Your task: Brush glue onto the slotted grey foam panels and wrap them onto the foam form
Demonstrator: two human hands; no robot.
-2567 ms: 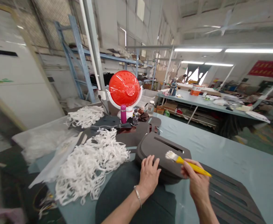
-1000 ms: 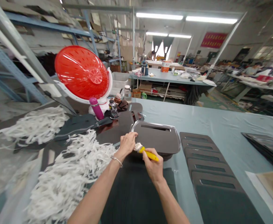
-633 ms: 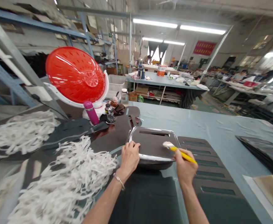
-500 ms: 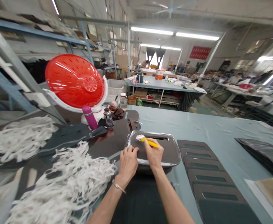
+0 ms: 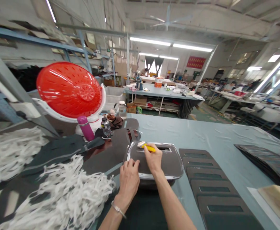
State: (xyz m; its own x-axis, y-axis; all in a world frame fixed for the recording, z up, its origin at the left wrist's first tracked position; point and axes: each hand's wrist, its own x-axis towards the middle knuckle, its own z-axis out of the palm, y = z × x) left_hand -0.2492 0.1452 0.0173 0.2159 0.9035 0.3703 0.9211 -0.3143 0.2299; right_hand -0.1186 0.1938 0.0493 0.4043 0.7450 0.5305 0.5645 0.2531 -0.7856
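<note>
Judging by its look, the grey foam panel (image 5: 166, 165) should be light and fairly stiff, best held mid-surface; it is pinned by the open left hand (image 5: 129, 180), while a yellow-handled brush (image 5: 148, 147) is clenched in the right hand (image 5: 153, 161).

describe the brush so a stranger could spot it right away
On the long pale blue table, find the dark panel with a shiny rim. The brush sits on it in the right hand, its yellow handle and white bristles bright against the dark.

A head-worn camera looks forward and down, close above the hands (image 5: 129, 180).
</note>
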